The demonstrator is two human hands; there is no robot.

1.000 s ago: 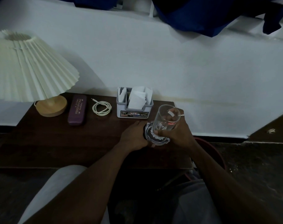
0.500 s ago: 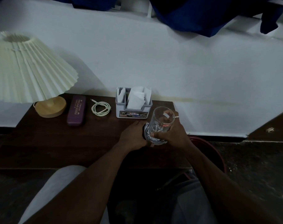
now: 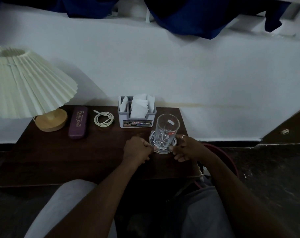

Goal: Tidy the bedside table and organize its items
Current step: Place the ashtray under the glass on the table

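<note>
on the dark wooden bedside table (image 3: 63, 157) a row of things stands along the wall side. taking the grey organizer box (image 3: 137, 117) as the landmark: to its left lies a coiled white cable (image 3: 103, 119), further left a purple glasses case (image 3: 78, 122), and furthest left the lamp (image 3: 25, 85) with a pleated cream shade and a round wooden base. to the right of the box and a little nearer to the person stands the clear glass (image 3: 166, 133), upright on a round glass coaster (image 3: 163, 146). nothing lies between the box and the glass. behind the right edge of the table, lower down, a dark red round bin (image 3: 226, 158) is partly seen, mostly hidden by the right arm.

compared with a moment ago, the glass is no longer tilted and lifted in the right hand; it now stands down on the coaster, and both hands have let it go.

the left hand (image 3: 137, 150) is loosely curled, its fingertips touching the left rim of the coaster. the right hand (image 3: 187, 148), with a ring on one finger, is half open beside the right rim, fingers bent, gripping nothing that i can see.

the organizer box has compartments; white folded papers stand up in them, the bigger bundle in the right part. the glass looks empty, with a small white sticker on its wall.
</note>
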